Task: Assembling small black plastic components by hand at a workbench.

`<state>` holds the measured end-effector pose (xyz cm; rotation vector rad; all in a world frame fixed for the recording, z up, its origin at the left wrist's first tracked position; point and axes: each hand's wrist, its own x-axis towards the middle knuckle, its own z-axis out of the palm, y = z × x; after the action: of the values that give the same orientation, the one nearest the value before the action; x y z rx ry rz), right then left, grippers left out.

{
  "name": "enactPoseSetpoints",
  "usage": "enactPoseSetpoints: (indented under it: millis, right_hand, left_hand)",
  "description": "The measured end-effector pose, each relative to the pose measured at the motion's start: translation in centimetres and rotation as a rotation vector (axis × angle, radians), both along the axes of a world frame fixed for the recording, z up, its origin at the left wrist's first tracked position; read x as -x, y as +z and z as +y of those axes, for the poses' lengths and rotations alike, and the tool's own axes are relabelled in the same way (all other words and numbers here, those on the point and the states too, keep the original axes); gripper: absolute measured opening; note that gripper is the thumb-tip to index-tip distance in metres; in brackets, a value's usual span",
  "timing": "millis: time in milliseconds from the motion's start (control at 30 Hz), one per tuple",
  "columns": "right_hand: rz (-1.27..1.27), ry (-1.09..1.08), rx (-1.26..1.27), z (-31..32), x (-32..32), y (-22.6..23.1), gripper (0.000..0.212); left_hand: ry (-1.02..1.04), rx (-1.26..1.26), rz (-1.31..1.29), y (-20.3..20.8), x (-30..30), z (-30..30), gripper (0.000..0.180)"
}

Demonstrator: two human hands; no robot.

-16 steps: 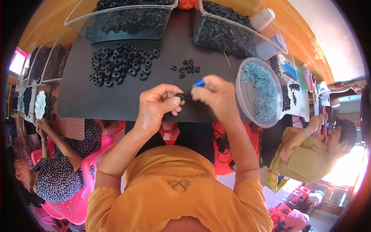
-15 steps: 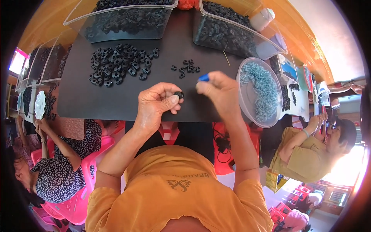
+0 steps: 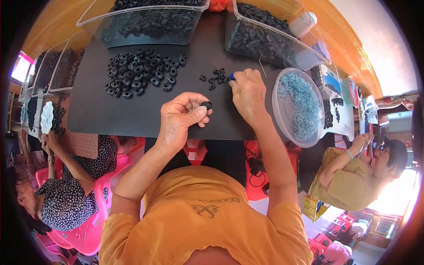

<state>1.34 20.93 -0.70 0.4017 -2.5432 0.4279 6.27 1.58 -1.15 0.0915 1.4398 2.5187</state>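
Observation:
My left hand (image 3: 181, 115) is closed over the table's near part, pinching a small black plastic part (image 3: 206, 105) between thumb and fingers. Farther forward and to the right, my right hand (image 3: 248, 93) reaches down beside a little cluster of small black pieces (image 3: 215, 78). A small blue piece (image 3: 232, 77) shows at its fingertips; I cannot tell whether it is worn or held. The fingers are curled together and mostly hidden by the back of the hand. A larger pile of black plastic parts (image 3: 138, 73) lies to the left on the dark table (image 3: 97, 119).
Two clear bins, the left one (image 3: 154, 37) and the right one (image 3: 269, 46), hold black parts at the back. A round clear tub (image 3: 278, 115) of bluish-clear bits stands at right, near a thin stick (image 3: 263, 68). People work at both sides.
My right hand has moved forward and turned downward, from beside my left hand to the small cluster. My left hand keeps its black part.

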Motion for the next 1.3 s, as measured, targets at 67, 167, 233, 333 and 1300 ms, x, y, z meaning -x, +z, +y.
enactPoseSetpoints:
  millis: [67, 167, 233, 333, 1300]
  right_hand:
    - [0.028, 0.013, -0.061, 0.3, 0.0, 0.0, 0.011]
    - [0.076, 0.028, -0.156, 0.2, -0.2, 0.2, 0.011]
    - [0.098, 0.027, -0.179, 0.2, -0.5, 0.2, 0.011]
    - [0.063, 0.035, -0.012, 0.1, -1.6, 0.6, 0.011]
    - [-0.706, 0.233, 0.981, -3.3, -6.2, 4.9, 0.006]
  left_hand:
    - [0.001, -0.004, -0.008, 0.0, 0.0, 0.1, 0.021]
    - [0.004, 0.001, -0.001, 0.0, 0.0, -0.1, 0.02]
    - [0.0, -0.001, -0.014, 0.2, 0.0, 0.0, 0.019]
    - [-0.011, -0.008, -0.024, 0.3, -0.1, -0.1, 0.019]
    - [-0.021, 0.004, -0.026, 0.4, -0.8, 0.0, 0.017]
